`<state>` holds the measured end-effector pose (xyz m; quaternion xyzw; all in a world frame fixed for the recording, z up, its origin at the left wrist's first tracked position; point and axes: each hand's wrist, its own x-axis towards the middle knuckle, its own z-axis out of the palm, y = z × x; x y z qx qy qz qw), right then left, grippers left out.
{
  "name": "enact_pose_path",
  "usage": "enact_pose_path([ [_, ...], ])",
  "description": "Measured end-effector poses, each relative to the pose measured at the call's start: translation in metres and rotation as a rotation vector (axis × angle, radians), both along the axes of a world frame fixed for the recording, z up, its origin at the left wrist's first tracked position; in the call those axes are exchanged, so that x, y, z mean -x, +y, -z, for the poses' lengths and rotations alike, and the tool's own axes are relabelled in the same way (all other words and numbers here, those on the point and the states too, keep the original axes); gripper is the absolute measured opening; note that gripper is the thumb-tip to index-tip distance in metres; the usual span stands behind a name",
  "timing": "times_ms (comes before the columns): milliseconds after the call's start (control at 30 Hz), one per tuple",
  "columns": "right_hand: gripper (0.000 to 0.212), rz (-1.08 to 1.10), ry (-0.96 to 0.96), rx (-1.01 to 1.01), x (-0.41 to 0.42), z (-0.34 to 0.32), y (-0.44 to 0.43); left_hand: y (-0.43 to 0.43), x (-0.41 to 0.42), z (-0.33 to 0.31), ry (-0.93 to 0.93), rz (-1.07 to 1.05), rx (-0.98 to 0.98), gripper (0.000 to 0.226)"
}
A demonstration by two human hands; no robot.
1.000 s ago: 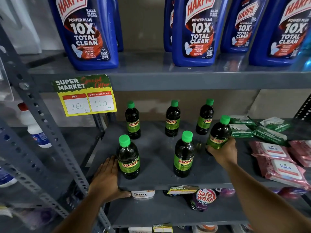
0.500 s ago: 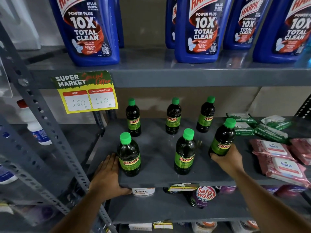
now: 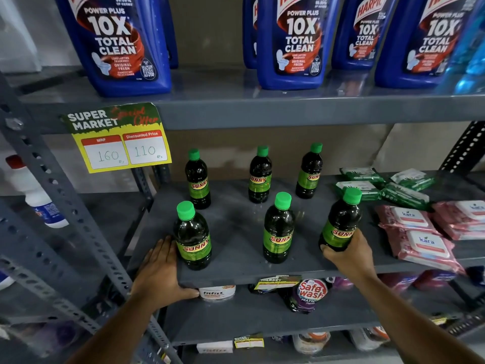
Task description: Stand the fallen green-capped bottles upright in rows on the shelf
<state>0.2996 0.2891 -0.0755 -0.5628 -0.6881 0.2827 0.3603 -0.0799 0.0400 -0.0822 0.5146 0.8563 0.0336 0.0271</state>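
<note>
Sixth bottle [image 3: 339, 222] shifted forward, grey metal shelf [image 3: 236, 227], supermarket racking

Upper shelf: blue Harpic toilet-cleaner bottles [image 3: 290, 43] in a row. Yellow price tag [image 3: 118, 139] on its front edge, MRP 160, disc. 110. Right: green wipe packs [image 3: 383, 186], pink Kara wipe packs [image 3: 422, 239]. Below: Safewash pouch [image 3: 308, 294], Fitfizz tub [image 3: 216, 292]. Far left: white bottle w/ red cap [image 3: 34, 190].
</note>
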Motion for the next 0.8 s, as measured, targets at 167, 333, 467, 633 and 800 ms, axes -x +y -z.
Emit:
enact_pose_path([
  [167,0.053,0.007,0.034,-0.006,0.002,-0.001,-0.004,0.001,-0.002,-0.002,-0.013,0.01,-0.018,0.154],
  [333,0.054,0.005,0.042,0.0,0.001,0.0,-0.005,-0.001,-0.002,-0.005,-0.05,0.028,-0.043,0.155],
  [467,0.086,-0.029,0.009,-0.044,0.001,0.001,-0.007,-0.004,-0.002,-0.014,-0.134,0.046,-0.067,0.166],
  [633,0.129,0.018,-0.175,-0.208,-0.003,-0.008,-0.023,-0.013,-0.006,-0.03,-0.225,0.066,-0.27,0.163],
  [800,0.121,-0.053,-0.288,-0.428,-0.009,-0.047,-0.028,-0.016,-0.036,-0.072,-0.013,0.052,-0.398,0.151],
])
